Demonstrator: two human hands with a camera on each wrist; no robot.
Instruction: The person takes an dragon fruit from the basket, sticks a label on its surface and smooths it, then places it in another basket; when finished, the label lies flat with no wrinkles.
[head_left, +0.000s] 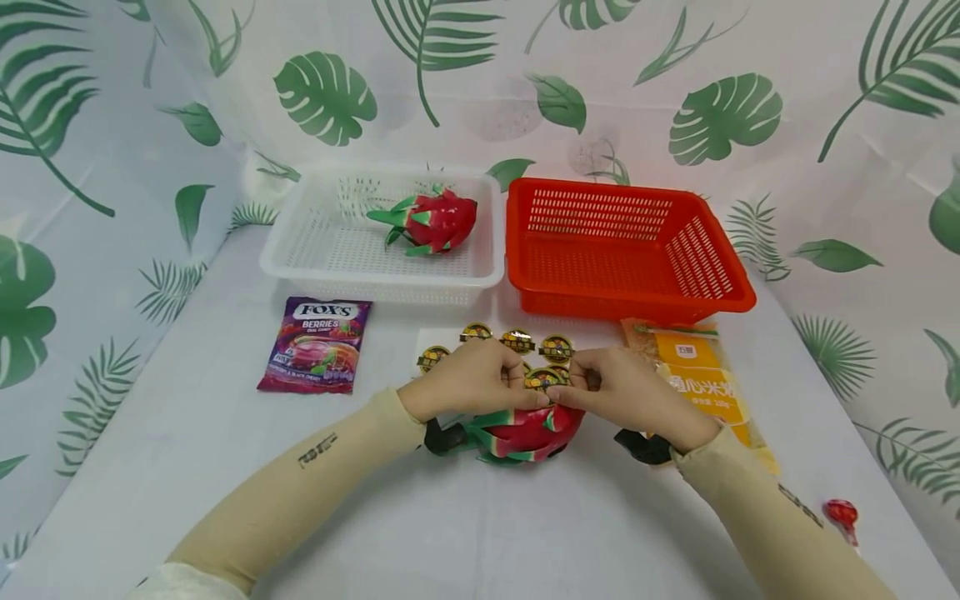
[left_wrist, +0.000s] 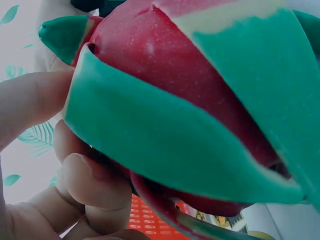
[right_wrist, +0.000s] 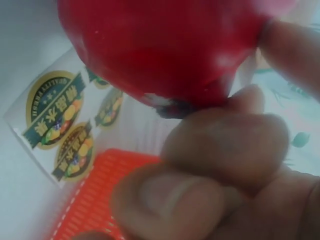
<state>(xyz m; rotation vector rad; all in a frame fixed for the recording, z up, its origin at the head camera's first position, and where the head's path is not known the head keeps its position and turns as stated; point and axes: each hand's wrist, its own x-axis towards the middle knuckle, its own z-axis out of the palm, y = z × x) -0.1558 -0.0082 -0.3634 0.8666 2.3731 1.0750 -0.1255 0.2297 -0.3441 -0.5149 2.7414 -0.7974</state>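
Note:
A red dragon fruit (head_left: 528, 435) with green scales lies under and just in front of both hands. Over its far side, the thumb and fingertips of my left hand (head_left: 474, 379) pinch the left edge of a round black-and-gold sticker (head_left: 543, 380). My right hand (head_left: 633, 392) pinches that sticker's right edge, its thumb overlapping the lower part. Close up in the left wrist view, a green scale (left_wrist: 165, 130) fills the middle, hiding the sticker. Behind the hands lies a white sticker sheet (right_wrist: 56, 162) bearing several similar round stickers.
At the back left, a white basket (head_left: 375, 279) holds another dragon fruit (head_left: 442, 221). Beside it stands a red basket (head_left: 600, 300). A purple candy bag (head_left: 317, 346) lies left, a yellow food packet (head_left: 701, 375) right, partly beneath the right arm, and a red lollipop (head_left: 842, 512) near the right edge.

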